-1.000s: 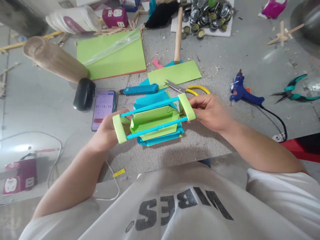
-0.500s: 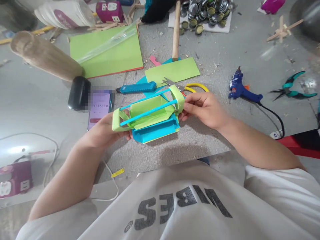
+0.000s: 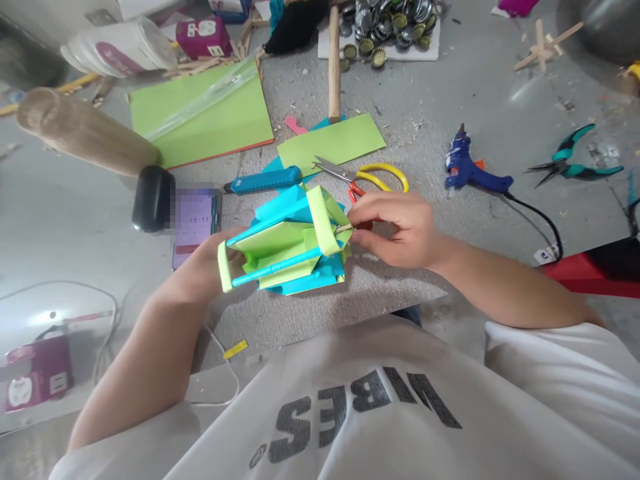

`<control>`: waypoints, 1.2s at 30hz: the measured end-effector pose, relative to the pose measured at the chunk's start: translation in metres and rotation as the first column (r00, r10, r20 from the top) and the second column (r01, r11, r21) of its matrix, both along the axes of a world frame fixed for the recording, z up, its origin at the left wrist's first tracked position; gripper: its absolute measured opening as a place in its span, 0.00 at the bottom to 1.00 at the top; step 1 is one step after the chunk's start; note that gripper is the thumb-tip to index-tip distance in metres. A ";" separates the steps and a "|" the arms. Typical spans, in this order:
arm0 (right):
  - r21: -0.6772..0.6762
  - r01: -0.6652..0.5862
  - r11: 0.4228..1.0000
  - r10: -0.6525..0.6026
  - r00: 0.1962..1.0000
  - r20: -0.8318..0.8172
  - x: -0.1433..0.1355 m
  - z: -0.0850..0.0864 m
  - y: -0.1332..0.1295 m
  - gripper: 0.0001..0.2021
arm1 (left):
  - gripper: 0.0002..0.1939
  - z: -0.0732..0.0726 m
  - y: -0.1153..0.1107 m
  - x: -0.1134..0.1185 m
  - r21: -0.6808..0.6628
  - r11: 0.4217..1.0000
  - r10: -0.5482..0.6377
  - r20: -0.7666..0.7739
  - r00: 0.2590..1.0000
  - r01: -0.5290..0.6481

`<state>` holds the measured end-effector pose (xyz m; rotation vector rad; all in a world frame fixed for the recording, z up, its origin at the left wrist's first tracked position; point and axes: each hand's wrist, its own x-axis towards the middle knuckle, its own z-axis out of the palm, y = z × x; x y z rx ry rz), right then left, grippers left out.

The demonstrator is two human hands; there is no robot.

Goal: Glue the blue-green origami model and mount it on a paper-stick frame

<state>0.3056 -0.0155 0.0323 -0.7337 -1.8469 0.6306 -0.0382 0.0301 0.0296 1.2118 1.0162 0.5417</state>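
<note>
So the holder looks like folded paper, matt and crisp-edged. Scissors have shiny metal blades and smooth yellow handles that look plastic. The hammer handle is plain pale wood, kinda matt. Bottle caps are glossy metal, and the shirt is soft-looking matt white cloth.

I'm seeing lime green and bright blue alternating on the paper model, a pale stick, scissors showing yellow and red, a dark blue glue gun, and black letters standing out on the white shirt.
</note>
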 end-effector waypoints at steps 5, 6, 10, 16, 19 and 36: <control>0.231 0.048 0.972 -0.068 0.995 0.076 -0.003 -0.003 -0.005 0.10 | 0.17 0.017 0.000 0.004 -0.107 0.994 -0.035 -0.017 0.999 0.033; 0.258 0.064 0.964 -0.085 0.994 0.072 -0.004 -0.003 -0.006 0.09 | 0.15 0.018 0.000 0.004 -0.119 0.993 -0.027 -0.059 0.998 0.019; 0.327 0.039 0.944 -0.088 0.987 0.134 -0.002 -0.001 -0.010 0.07 | 0.12 0.018 0.001 -0.001 -0.142 0.986 0.063 -0.160 0.985 -0.086; 0.365 0.009 0.931 -0.088 0.976 0.199 0.002 0.003 -0.011 0.06 | 0.09 0.025 0.004 -0.003 -0.085 0.996 -0.009 -0.154 0.988 -0.004; 0.337 -0.025 0.941 -0.055 0.972 0.227 0.002 0.003 -0.013 0.05 | 0.11 0.029 0.006 -0.007 -0.085 0.994 -0.090 -0.204 0.975 0.074; 0.337 -0.012 0.941 -0.074 0.967 0.242 0.001 0.006 -0.014 0.06 | 0.28 0.019 -0.001 -0.023 -0.052 0.997 -0.055 -0.035 0.998 0.053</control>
